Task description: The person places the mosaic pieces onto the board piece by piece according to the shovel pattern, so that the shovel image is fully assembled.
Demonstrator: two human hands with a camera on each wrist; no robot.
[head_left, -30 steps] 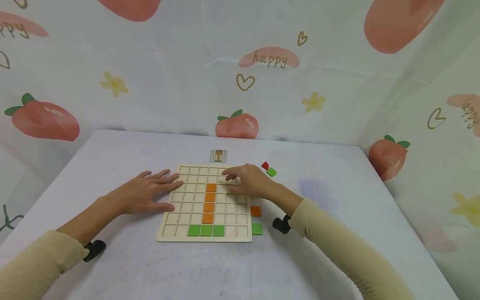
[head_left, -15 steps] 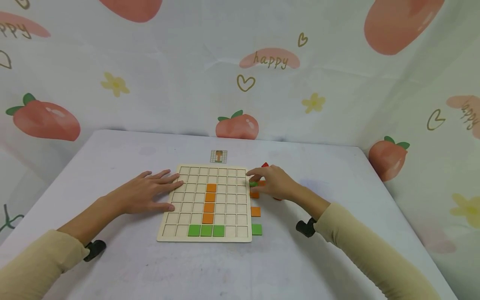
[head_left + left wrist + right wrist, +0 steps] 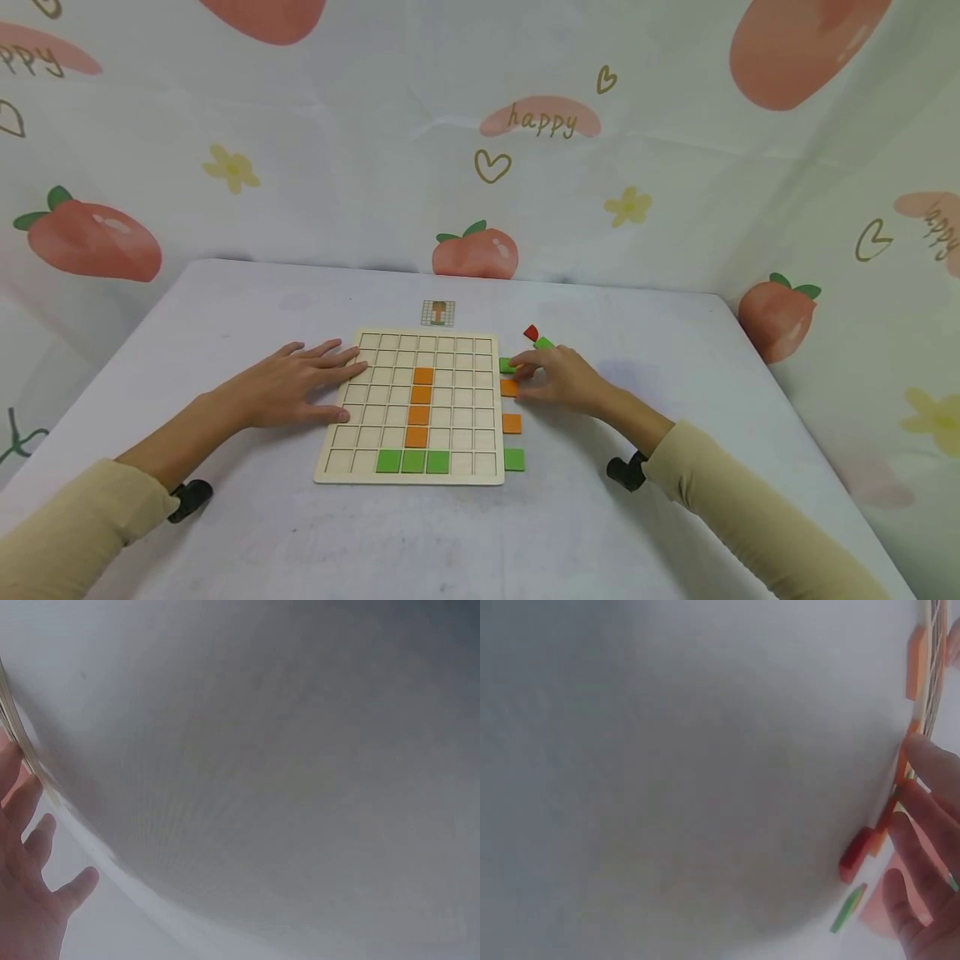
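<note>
A pale wooden grid board point(image 3: 458, 417) lies on the table in the head view. It carries a column of orange square tiles point(image 3: 418, 414) above a row of green square tiles point(image 3: 412, 462). My left hand point(image 3: 288, 387) rests at its left edge with fingers spread. Right of the board, my right hand point(image 3: 562, 379) reaches down with bent fingers, index fingertip beside a green tile point(image 3: 506, 365) and thumb by an orange tile point(image 3: 509, 388). In the right wrist view its fingertips overlap orange tiles point(image 3: 902, 763); I cannot tell whether they pinch one.
Another orange tile point(image 3: 512, 424) and a green tile point(image 3: 513, 459) lie along the board's right edge. A red quarter-round piece point(image 3: 531, 333) and a green tile point(image 3: 543, 343) sit farther back. A small pattern card point(image 3: 438, 313) lies behind the board, before a printed cloth backdrop point(image 3: 675, 125).
My right hand has moved right from over the board to the loose tiles beside it, then slightly farther right and nearer me. My left hand stays in place.
</note>
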